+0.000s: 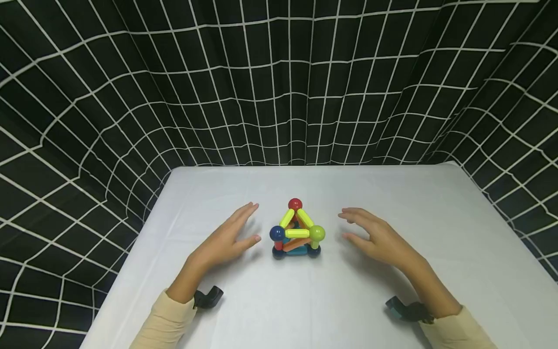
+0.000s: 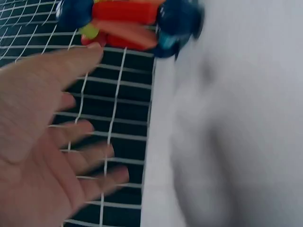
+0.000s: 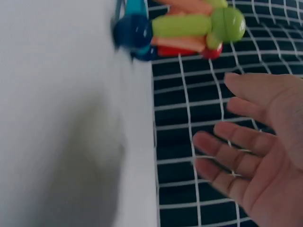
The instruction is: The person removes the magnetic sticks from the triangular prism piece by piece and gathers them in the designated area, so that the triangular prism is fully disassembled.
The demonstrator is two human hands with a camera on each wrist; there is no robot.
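A small structure of colored balls and rods (image 1: 297,233) stands on the white table, between the two hands. Its upper part has a red ball (image 1: 295,204), a dark blue ball (image 1: 277,233) and a lime green ball (image 1: 317,233), joined by yellow rods; orange, red and teal rods and dark balls show below. To its left is the left hand (image 1: 226,242), fingers extended and thumb apart, touching nothing. On the other side the right hand (image 1: 383,238) hovers with fingers loosely extended, also apart from the structure. Both wrist views show the palms holding nothing.
A white cloth (image 1: 279,305) covers the table. Black curtains with a white grid (image 1: 279,87) rise behind it and along both sides. Each wrist wears a dark camera mount, the left one (image 1: 209,297) and the right one (image 1: 407,310), close above the cloth.
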